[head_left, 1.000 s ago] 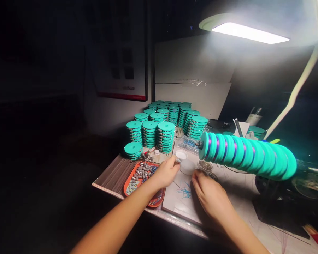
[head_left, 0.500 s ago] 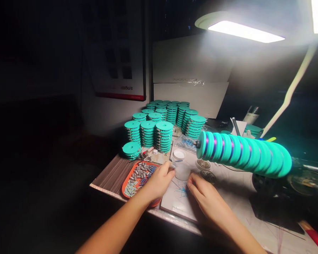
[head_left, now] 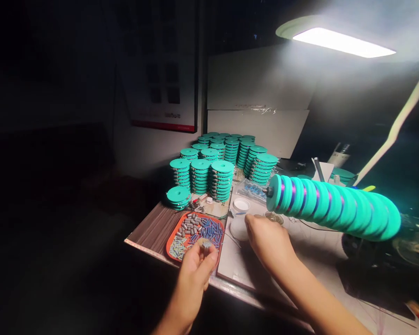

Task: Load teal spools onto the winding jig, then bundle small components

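While left fingers (head_left: 208,263) pinch a small silvery-grey piece (head_left: 206,244), right fingers (head_left: 254,226) curled, their hold unclear.

Table (head_left: 150,224), orange tray (head_left: 171,236), teal spools (head_left: 222,179)

A lit lamp (head_left: 345,43) above the dim surroundings of a workbench (head_left: 151,227)
Its pale stem (head_left: 395,129) slants down at the right; a poster (head_left: 163,100) with a red lower band hangs on the left wall; pale panels (head_left: 256,128) stand behind crowded stacks of teal discs (head_left: 222,179); a tilted white cylinder (head_left: 338,159) with a dark top sits behind a spindle row of teal discs (head_left: 335,207).
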Motion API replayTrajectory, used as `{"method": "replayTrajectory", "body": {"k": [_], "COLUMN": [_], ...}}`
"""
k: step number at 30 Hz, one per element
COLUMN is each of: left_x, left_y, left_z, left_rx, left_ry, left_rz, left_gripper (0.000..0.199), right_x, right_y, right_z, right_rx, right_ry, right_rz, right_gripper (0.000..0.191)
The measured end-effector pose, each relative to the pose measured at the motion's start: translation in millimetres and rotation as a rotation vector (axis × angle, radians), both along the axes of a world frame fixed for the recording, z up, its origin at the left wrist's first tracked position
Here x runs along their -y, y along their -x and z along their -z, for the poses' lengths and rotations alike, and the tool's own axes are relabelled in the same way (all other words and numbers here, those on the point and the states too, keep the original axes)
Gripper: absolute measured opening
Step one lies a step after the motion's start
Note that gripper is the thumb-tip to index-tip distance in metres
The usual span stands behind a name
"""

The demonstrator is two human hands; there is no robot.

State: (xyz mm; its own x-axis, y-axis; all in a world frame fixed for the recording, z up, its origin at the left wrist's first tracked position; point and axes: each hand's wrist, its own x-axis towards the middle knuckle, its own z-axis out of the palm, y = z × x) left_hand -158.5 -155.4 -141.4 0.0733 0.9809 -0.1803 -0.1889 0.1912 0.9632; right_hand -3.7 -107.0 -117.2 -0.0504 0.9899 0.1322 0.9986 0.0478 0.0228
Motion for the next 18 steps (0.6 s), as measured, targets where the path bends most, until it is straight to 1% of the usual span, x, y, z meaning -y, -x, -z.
{"method": "replayTrajectory", "body": {"k": [3, 5, 8, 10, 12, 13, 15, 17, 18], "left_x": [10.8, 15.2, 19.4, 21.6, 24.2, 26.0, 30.6, 36.8, 40.2], "left_y": [0.2, 0.2, -1.1, -2.3, -2.7, -2.7, -2.5, -2.9, -3.6], "left_z": [4.4, 7.4, 12.4, 15.8, 18.9, 20.3, 22.9, 25.6, 27.2], "left_rx": [0.089, 0.135, 0.194, 0.222, 0.25, 0.264, 0.289, 0.301, 0.301], "left_ry": [0.079, 0.094, 0.085, 0.095, 0.13, 0.148, 0.173, 0.187, 0.191], "left_rz": [-0.025, -0.032, -0.022, -0.008, 0.007, 0.016, 0.036, 0.05, 0.055], "left_gripper": [0.029, 0.027, 0.023, 0.023, 0.026, 0.028, 0.031, 0.033, 0.034], "right_x": [1.0, 4.1, 5.5, 6.3, 13.9, 22.2, 47.8, 80.9, 97.4], "right_y": [2.9, 0.7, -3.5, -5.5, -8.3, -10.2, -14.1, -15.2, -13.7], "right_z": [0.1, -0.7, -3.6, -4.8, -3.3, -1.0, 7.7, 20.5, 27.5], "right_rx": [0.056, 0.076, 0.094, 0.099, 0.099, 0.089, 0.018, -0.18, -0.253], "right_ry": [0.015, 0.023, 0.001, -0.016, -0.016, -0.028, -0.114, -0.379, -0.491], "right_rz": [-0.044, -0.059, -0.04, -0.033, -0.031, -0.038, -0.088, -0.235, -0.265], "right_gripper": [0.024, 0.022, 0.022, 0.022, 0.02, 0.018, 0.015, 0.015, 0.014]}}
